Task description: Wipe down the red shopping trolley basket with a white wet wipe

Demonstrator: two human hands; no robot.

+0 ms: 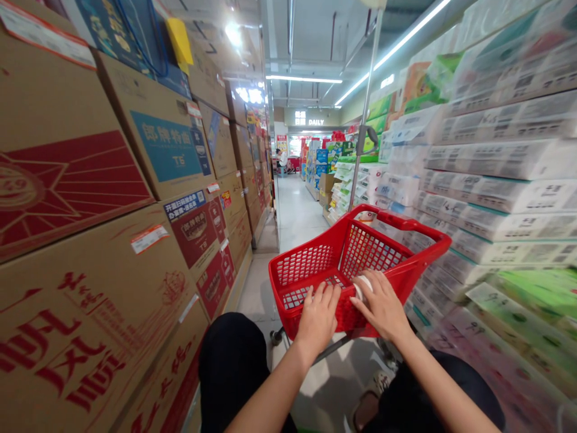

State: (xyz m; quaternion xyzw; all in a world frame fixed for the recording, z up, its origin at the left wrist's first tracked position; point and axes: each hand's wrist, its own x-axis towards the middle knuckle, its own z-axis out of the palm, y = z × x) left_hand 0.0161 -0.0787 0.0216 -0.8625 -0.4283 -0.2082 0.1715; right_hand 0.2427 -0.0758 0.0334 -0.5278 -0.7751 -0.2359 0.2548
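A red plastic shopping cart stands close in front of me, its basket seen from above and its handle on the far right side. Over the basket's near rim lies my left hand, fingers curled onto the edge. To its right, my right hand grips the same rim, thumb toward the left hand. A small white rounded patch shows beneath its fingers; I cannot tell whether it belongs to the cart. No goods are visible in the part of the basket I can see.
Stacked cardboard cartons line the left side. Wrapped white packs pile up on the right, with green packs lower down. A metal pole rises behind the cart. Down the aisle a person sits far off.
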